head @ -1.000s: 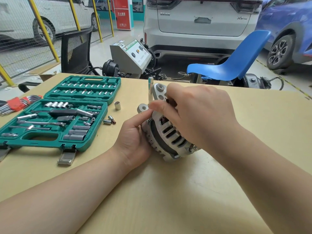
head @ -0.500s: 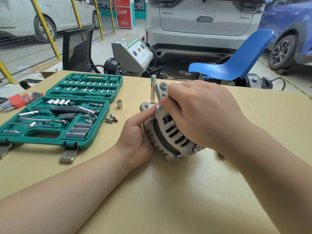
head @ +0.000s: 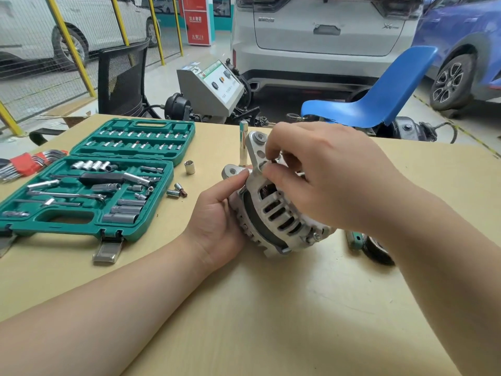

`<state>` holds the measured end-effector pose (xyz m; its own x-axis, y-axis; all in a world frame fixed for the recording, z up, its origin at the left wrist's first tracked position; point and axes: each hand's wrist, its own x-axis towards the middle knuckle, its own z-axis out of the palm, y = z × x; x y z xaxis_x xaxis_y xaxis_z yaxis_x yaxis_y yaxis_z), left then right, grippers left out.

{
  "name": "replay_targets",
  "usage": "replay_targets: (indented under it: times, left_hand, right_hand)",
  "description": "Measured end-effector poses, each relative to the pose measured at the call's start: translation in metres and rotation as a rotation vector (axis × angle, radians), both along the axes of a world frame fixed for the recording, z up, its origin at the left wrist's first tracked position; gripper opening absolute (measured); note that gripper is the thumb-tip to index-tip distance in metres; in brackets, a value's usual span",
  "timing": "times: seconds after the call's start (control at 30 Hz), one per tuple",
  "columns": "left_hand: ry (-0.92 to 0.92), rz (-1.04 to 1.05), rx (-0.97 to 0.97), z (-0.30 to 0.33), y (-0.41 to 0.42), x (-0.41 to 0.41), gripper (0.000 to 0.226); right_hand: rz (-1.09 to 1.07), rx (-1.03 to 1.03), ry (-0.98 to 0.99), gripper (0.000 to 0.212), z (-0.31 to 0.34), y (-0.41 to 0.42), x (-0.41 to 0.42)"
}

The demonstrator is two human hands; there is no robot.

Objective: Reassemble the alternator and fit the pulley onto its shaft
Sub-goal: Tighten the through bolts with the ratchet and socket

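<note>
Garage bay here, cars parked behind a pale yellow wooden tabletop (head: 271, 321). Sitting tilted in the middle of it is the silver cast-aluminium alternator (head: 273, 213), slotted housing facing the camera, mounting ears pointing up and away.

The left hand (head: 217, 221) cups the alternator's left side from below, thumb stretched up along the rim to the lower mounting ear, so it's gripping the body. The right hand (head: 325, 175) comes over the top with fingers curled in at the upper bracket, pinching something small against the housing; can't make out what, the fingers cover it.

Just behind the alternator a tall chrome deep socket (head: 243, 142) stands upright. A short chrome socket (head: 189, 167) stands a bit to the left of that, and a couple of small loose bits (head: 177, 191) lie near the case. Off to the left sits the open green plastic socket set case (head: 89, 185), lid flat, ratchet and sockets in their slots. Past its left edge there's a red-holder hex key set (head: 24, 164).

On the right, poking out under the right forearm, is a dark round part (head: 376, 252) with a green-handled tool (head: 353, 238) touching it; mostly hidden.

Behind the tabletop: blue plastic chair (head: 379, 99), black mesh office chair (head: 122, 80), grey test machine (head: 211, 88), white SUV (head: 325, 36).
</note>
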<state>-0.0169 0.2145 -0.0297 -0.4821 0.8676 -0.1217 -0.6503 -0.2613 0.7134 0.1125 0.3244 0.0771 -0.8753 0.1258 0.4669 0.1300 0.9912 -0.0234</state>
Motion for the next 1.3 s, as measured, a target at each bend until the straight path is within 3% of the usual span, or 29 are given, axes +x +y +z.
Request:
replay_targets:
  times: [0.1,0.23,0.47,0.67,0.9,1.3]
  left_hand:
    - [-0.004,0.011,-0.011,0.0,0.001,0.0,0.038]
    - [0.001,0.004,0.002,0.001,0.0,0.0,0.035]
    - [0.008,0.036,-0.036,-0.001,0.0,-0.001,0.036]
    - [0.057,0.112,-0.052,-0.004,0.004,-0.001,0.061]
    - [0.023,0.078,0.013,-0.006,0.002,-0.003,0.033]
    - [0.006,0.045,0.101,-0.008,0.0,-0.006,0.036]
  right_hand:
    - [-0.023,0.011,-0.026,0.02,0.0,-0.001,0.0]
    - [-0.097,0.098,-0.005,0.034,-0.008,-0.012,-0.006]
    - [-0.177,0.011,0.053,0.051,-0.009,-0.01,-0.008]
    - [-0.115,-0.119,0.039,0.041,-0.002,0.001,-0.005]
    - [0.02,-0.227,0.052,0.015,0.003,0.005,0.0]
    - [0.073,-0.233,0.063,0.016,0.001,0.005,-0.002]
